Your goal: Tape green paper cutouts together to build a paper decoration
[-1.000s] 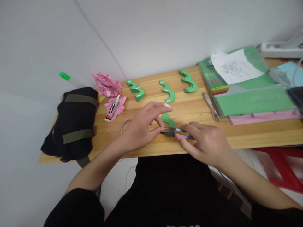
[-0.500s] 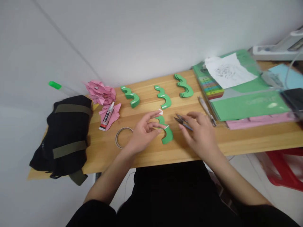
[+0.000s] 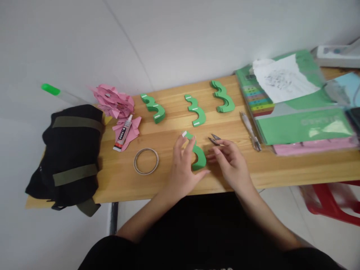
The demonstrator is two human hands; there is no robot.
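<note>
Two bare hands meet at the near middle of the bench [image 3: 123, 182] in the head view. The left hand [image 3: 184, 170] lies over a green piece [image 3: 199, 157] flat on the wood, fingers across its curve and thumb at its lower end, a loose grip half closed about it. Just beside it, the right hand [image 3: 231, 165] has its grip closed on small snips [image 3: 215, 139], their blades slightly parted and pointing away. A tape ring [image 3: 146, 161] lies left of the hands, a pen [image 3: 250, 131] to the right, and a black bag [image 3: 70, 150] at the left end.
</note>
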